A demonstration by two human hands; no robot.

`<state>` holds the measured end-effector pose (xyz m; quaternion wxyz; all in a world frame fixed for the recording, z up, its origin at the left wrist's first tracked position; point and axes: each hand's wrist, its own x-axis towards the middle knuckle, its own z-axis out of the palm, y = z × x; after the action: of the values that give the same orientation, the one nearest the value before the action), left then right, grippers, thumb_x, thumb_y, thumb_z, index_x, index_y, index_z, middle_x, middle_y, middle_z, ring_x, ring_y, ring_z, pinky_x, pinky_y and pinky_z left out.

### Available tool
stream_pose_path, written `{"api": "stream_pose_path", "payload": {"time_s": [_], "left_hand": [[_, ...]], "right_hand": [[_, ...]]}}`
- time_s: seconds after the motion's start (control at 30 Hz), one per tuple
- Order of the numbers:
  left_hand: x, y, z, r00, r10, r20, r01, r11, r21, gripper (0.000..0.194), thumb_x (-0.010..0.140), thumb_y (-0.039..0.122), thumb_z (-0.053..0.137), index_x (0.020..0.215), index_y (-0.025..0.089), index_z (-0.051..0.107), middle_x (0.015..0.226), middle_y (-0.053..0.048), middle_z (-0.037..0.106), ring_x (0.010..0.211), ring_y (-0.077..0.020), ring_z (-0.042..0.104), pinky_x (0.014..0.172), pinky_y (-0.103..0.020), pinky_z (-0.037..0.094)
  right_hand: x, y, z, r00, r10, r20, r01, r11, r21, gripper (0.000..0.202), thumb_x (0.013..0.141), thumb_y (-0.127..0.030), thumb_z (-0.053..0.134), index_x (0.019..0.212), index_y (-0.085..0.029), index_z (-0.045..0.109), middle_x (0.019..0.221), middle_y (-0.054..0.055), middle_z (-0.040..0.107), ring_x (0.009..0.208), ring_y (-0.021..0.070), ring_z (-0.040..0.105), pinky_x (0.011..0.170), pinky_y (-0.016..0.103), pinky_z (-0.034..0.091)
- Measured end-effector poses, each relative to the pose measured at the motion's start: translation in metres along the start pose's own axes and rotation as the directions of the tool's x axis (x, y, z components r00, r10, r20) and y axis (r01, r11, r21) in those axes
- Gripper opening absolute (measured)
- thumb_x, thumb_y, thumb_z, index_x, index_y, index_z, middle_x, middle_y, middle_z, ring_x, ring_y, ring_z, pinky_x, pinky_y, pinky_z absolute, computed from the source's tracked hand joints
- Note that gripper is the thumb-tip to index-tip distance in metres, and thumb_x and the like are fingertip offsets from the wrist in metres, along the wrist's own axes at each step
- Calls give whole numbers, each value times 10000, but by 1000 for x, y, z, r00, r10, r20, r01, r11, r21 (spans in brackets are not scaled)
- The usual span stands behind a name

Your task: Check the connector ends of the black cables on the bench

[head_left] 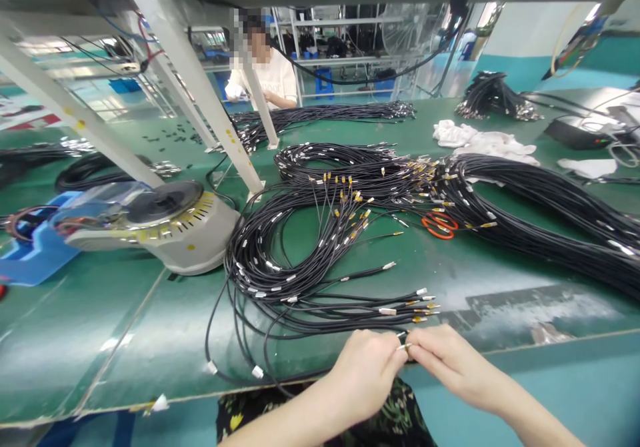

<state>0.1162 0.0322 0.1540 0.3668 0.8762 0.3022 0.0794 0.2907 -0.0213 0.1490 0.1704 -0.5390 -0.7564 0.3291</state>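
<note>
My left hand [367, 370] and my right hand [445, 360] meet at the front edge of the green bench [100, 340]. Between their fingertips they pinch the end of a thin black cable [403, 341] with a small silver tip. Just beyond my hands lies a loose coil of black cables [280, 267] with white labels; several of their gold and silver connector ends [420, 303] fan out toward my fingers.
A grey round tape dispenser [165, 223] stands at the left. Orange-handled scissors [439, 225] lie among larger cable bundles [540, 213] on the right. White cloths [480, 141] sit behind them. Another person [265, 67] works at the far side, behind slanted frame posts [200, 80].
</note>
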Motion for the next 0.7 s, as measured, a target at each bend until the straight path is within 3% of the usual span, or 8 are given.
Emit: {"api": "stream_pose_path", "payload": {"time_s": [0.23,0.5,0.7], "left_hand": [[3,-2,1,998,9,60,-15,995,99,337,897,293,278,678,179,508,641,-10,587,558,-137,492,540,-246,298],[-2,-5,-14,986,106,130,-98,993,-71,252,897,266,312,747,187,498,719,20,593,648,-106,523,593,-188,352],[0,-2,-9,990,51,134,-64,993,95,318,911,288,227,745,195,481,694,2,593,618,-136,532,589,-231,362]], "right_hand": [[3,0,3,999,-38,17,40,989,-141,322,923,-263,279,643,-195,424,562,-21,467,522,125,402,524,256,280],[2,-8,-13,993,-40,109,33,998,57,363,943,-252,264,659,-193,483,599,-22,538,589,118,494,606,228,350],[0,-7,-7,999,-24,48,24,1000,-8,323,943,-274,246,671,-203,404,604,-18,491,575,134,455,563,239,327]]}}
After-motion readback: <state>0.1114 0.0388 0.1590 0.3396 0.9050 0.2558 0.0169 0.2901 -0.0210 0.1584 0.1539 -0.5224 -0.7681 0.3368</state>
